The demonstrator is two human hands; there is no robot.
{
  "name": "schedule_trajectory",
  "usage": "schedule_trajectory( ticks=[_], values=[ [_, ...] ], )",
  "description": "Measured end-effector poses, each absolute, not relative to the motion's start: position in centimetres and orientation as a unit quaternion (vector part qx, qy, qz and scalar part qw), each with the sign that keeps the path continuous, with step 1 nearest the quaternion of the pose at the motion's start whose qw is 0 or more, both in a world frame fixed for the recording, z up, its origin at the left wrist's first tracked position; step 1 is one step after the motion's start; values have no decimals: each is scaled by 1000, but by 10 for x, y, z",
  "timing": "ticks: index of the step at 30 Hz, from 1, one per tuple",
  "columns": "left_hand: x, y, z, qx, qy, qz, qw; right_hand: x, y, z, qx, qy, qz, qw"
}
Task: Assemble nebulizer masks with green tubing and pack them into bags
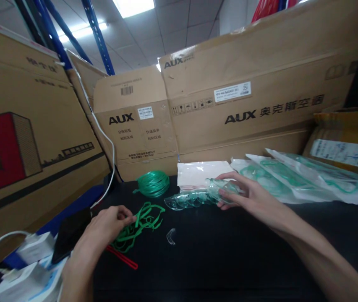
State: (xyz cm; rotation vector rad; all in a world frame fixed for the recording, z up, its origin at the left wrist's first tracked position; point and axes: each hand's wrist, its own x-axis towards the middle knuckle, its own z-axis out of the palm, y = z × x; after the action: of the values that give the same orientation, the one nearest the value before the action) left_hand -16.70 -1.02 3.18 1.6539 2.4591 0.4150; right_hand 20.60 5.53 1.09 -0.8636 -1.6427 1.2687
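Clear mask stack point(194, 197), green straps point(141, 222)
Stack gripped in right hand point(251, 197); one strap, left of stack, pinched in left hand point(109, 224); filled bags point(292, 178) right of stack.

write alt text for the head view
The right hand holds a stack of clear masks over a black table, while the left hand pinches green straps. A green coil and sealed bags lie behind, in front of AUX boxes.
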Motion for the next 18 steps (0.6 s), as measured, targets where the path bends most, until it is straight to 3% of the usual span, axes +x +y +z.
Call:
schedule_trajectory(
  ticks=[5, 12, 18],
  values=[
    [-124, -8, 35, 581, 774, 250, 27, 198, 50, 8, -330, -698, 484, 412],
    [-25, -9, 20, 671, 537, 401, 318, 183, 38, 7, -269, -760, 383, 451],
    [-14, 6, -1, 568, 479, 494, 451, 182, 38, 2, -219, -836, 248, 437]
  ],
)
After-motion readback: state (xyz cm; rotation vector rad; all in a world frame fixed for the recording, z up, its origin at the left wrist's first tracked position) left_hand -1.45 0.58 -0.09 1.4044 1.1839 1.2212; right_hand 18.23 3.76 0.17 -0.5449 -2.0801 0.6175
